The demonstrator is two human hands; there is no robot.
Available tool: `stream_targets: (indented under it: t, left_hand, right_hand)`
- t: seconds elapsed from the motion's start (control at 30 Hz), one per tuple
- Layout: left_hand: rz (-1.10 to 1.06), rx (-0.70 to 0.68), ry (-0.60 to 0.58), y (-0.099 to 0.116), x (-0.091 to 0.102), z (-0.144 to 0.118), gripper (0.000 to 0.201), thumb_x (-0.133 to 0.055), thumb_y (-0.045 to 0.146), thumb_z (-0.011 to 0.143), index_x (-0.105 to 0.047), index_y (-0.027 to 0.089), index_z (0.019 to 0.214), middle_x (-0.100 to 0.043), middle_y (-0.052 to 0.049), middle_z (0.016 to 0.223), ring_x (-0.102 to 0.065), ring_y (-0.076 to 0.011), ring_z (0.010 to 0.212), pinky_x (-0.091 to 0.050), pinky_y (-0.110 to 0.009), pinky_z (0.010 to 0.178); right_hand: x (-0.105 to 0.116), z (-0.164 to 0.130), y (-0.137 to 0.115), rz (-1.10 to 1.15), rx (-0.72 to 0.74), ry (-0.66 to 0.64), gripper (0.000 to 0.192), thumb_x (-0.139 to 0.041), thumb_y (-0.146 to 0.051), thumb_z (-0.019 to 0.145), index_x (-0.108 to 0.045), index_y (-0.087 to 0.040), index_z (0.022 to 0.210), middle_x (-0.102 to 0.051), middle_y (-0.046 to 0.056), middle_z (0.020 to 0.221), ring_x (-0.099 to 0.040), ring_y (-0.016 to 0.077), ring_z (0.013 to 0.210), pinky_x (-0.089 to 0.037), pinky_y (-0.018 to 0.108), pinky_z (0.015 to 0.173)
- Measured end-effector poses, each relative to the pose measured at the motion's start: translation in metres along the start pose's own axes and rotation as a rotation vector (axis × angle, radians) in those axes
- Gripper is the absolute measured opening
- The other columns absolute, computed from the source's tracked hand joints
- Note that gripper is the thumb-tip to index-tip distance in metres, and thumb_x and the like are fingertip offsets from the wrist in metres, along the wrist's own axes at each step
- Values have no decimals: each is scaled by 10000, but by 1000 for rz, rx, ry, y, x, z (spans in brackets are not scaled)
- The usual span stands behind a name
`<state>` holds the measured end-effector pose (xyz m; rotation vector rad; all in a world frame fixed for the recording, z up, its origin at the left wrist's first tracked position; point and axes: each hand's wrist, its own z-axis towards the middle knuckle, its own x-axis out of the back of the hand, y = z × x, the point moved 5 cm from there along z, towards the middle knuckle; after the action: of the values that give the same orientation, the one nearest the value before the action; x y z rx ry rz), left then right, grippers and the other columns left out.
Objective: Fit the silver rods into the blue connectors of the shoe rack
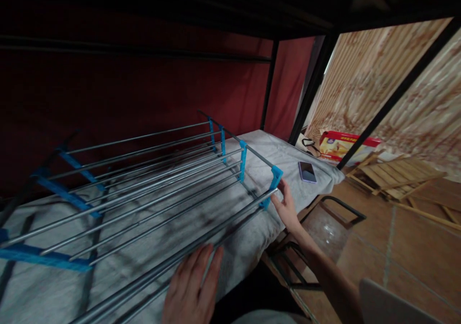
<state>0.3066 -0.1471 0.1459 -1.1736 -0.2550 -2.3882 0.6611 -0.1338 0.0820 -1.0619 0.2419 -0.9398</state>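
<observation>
A rack of grey metal tubes (140, 206) joined by blue plastic brackets, in the form of a shoe rack, lies across the bed. My right hand (287, 208) is closed around the near right blue bracket (275, 177), its thumb by the end of a tube that meets the bracket. My left hand (192, 285) lies with fingers stretched out at the near long tubes (158, 265), in the lower middle. Its palm and thumb are hidden. On the left, more blue brackets (46, 258) hold the tubes' other ends.
A grey sheet (268, 149) covers the bed, with a phone (307, 172) on it. Dark bed-frame posts (313, 91) rise at the right, and a bar crosses overhead. Beyond are a red-yellow box (347, 146), a folded wooden chair (399, 175) and a dark-framed chair (324, 228).
</observation>
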Motion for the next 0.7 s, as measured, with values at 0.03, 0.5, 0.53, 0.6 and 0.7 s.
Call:
stream_targets:
  t: [0.03,0.5,0.53,0.6,0.7]
  left_hand:
    - [16,-9,4,7,-5,26,672,-516,107,854,-468,254,1509,-665,-99,1334,-619,-274,1217,-507,-427,1010]
    - [-45,52,-326,51,-91,182,517,-416,18,934,-473,147,1431,-660,-137,1224,-636,-244,1108,-531,-354,890]
    - [-52,63,-349,50,-90,186,504,-409,30,946,-477,164,1426,-656,-128,1230,-634,-238,1114,-533,-348,888]
    - [-55,95,-384,48,-88,192,480,-398,58,967,-483,199,1418,-648,-112,1251,-628,-227,1134,-530,-348,911]
    - [-57,127,-416,46,-83,196,470,-396,85,984,-481,219,1426,-647,-101,1251,-630,-217,1131,-532,-345,913]
  right_hand:
    - [-2,1,-2,8,11,-22,607,-566,-412,907,-382,-224,1454,-536,124,1431,-529,237,1302,-396,486,1138]
    - [-4,21,-22,18,5,-34,429,-576,-403,909,-508,-204,1284,-639,92,1177,-605,226,1082,-484,428,1014]
    - [-4,21,-22,31,-4,-28,411,-582,-398,908,-520,-204,1265,-640,85,1155,-606,223,1057,-490,422,999]
    - [-4,23,-21,62,-17,-21,381,-602,-396,902,-541,-209,1228,-640,74,1116,-603,222,1021,-497,415,973]
    - [-5,24,-20,110,-30,-16,377,-619,-399,899,-557,-221,1226,-641,66,1105,-600,221,998,-497,415,962]
